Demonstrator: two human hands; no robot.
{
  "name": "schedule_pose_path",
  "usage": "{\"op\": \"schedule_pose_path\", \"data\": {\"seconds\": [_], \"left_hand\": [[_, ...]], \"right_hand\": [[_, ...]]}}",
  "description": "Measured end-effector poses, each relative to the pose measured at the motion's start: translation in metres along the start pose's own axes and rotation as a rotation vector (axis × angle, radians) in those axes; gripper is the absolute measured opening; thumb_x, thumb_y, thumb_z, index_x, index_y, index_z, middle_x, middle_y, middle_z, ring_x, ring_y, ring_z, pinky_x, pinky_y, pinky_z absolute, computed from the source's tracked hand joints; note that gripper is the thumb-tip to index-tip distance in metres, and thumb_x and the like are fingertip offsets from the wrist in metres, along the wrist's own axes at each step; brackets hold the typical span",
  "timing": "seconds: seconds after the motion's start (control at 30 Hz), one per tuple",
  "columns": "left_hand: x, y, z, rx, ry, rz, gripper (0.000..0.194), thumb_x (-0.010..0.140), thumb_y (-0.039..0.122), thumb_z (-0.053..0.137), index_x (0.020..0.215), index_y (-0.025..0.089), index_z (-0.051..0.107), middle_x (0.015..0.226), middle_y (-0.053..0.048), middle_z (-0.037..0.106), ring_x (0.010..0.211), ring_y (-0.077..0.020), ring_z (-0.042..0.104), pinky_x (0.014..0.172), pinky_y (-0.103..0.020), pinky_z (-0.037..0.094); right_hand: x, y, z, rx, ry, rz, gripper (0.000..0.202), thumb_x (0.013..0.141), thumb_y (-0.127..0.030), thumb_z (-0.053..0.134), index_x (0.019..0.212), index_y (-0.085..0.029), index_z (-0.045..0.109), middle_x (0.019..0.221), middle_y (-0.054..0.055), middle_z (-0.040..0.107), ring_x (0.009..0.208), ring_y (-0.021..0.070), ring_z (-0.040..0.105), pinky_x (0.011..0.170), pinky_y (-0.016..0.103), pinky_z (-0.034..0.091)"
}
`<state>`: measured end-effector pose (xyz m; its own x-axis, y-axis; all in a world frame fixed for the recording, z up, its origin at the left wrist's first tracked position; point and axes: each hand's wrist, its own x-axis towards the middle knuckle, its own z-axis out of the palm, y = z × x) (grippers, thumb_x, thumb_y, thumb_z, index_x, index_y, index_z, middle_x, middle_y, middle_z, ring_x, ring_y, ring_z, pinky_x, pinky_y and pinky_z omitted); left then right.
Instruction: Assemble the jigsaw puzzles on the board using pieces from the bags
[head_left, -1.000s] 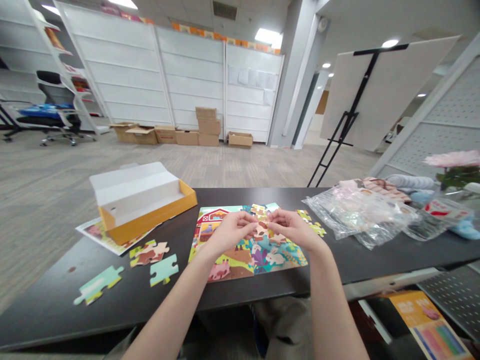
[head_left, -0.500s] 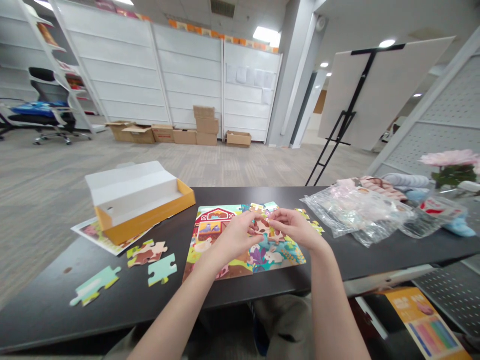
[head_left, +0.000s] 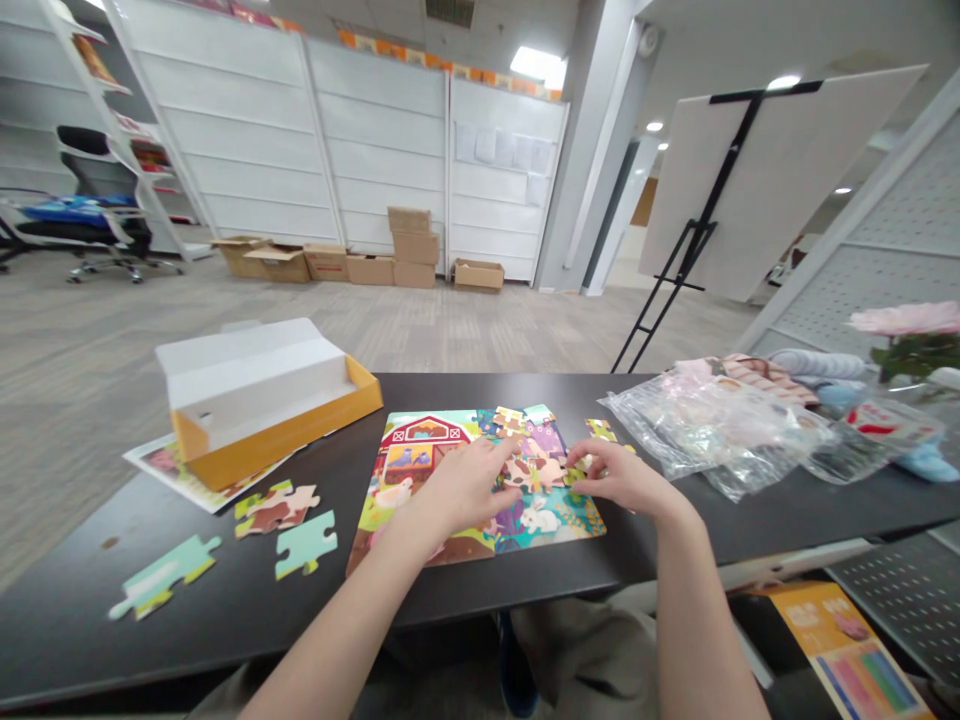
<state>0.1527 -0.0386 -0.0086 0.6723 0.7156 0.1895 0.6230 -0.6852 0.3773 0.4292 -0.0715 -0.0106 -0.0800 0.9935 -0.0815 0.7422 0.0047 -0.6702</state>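
Note:
A picture board (head_left: 442, 553) with a barn and farm animals lies on the table before me. On it are jigsaw pieces with a brown-and-white cow (head_left: 536, 474). My left hand (head_left: 469, 485) rests over the board, fingers stretched and thumb apart, its tips at the left side of the cow pieces. Just right of them, my right hand (head_left: 622, 478) pinches a small yellow-green puzzle piece (head_left: 579, 468), partly covered by the fingers. Other pieces (head_left: 510, 421) lie at the board's top edge, and a yellowish piece (head_left: 601, 429) sits beyond my right hand.
Loose puzzle pieces (head_left: 306, 545) lie on the left of the black table (head_left: 247, 610). Behind them an open yellow box (head_left: 281, 435) stands on a printed sheet (head_left: 157, 465). Clear plastic bags (head_left: 720, 425) are at the right, near a pink flower (head_left: 904, 320).
My hands have moved apart: the right has shifted right and lower with a puzzle piece in its fingers, while the left has flattened over the board. More of the cow pieces shows between them.

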Motion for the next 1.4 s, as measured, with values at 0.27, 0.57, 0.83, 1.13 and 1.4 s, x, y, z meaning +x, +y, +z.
{"op": "schedule_pose_path", "data": {"seconds": [0.27,0.57,0.83,1.13,1.4], "left_hand": [[0.001,0.011,0.005,-0.074,-0.054,0.097,0.043,0.087,0.042,0.065,0.124,0.023,0.06,0.115,-0.01,0.07,0.106,-0.0294,0.066,0.089,-0.038,0.051],[0.004,0.017,0.016,-0.02,-0.123,0.15,0.046,0.085,0.045,0.068,0.123,0.02,0.062,0.115,-0.012,0.069,0.108,-0.0313,0.065,0.088,-0.039,0.051],[0.01,0.017,0.016,0.063,-0.104,0.146,0.031,0.094,0.034,0.057,0.119,0.017,0.061,0.111,-0.013,0.07,0.11,-0.0297,0.063,0.093,-0.04,0.049],[0.004,0.021,0.019,-0.087,-0.097,0.201,0.05,0.086,0.045,0.067,0.129,0.022,0.058,0.117,-0.011,0.068,0.109,-0.0301,0.063,0.091,-0.038,0.049],[0.008,0.028,0.024,-0.037,-0.101,0.204,0.031,0.093,0.033,0.059,0.121,0.02,0.061,0.111,-0.01,0.069,0.108,-0.0285,0.063,0.093,-0.039,0.049]], "right_hand": [[0.01,0.017,0.006,-0.115,0.157,-0.061,0.024,0.07,-0.026,0.073,0.094,-0.02,0.071,0.091,0.003,0.067,0.064,0.015,0.061,0.066,0.03,0.049],[0.017,0.025,0.006,-0.203,0.271,-0.12,0.016,0.077,-0.023,0.071,0.092,-0.02,0.071,0.107,0.01,0.068,0.1,0.0252,0.064,0.094,0.039,0.049],[-0.014,0.026,-0.019,-0.121,0.252,0.13,0.013,0.079,-0.03,0.067,0.089,-0.022,0.07,0.092,0.009,0.073,0.076,0.024,0.069,0.067,0.033,0.052],[-0.023,0.034,-0.028,-0.348,0.154,0.279,0.031,0.062,-0.025,0.079,0.091,-0.018,0.074,0.095,0.01,0.075,0.085,0.0265,0.068,0.072,0.032,0.048],[-0.03,0.046,-0.037,-0.344,0.137,0.322,0.024,0.065,-0.029,0.078,0.087,-0.019,0.075,0.086,0.008,0.073,0.078,0.0237,0.066,0.067,0.03,0.045]]}}
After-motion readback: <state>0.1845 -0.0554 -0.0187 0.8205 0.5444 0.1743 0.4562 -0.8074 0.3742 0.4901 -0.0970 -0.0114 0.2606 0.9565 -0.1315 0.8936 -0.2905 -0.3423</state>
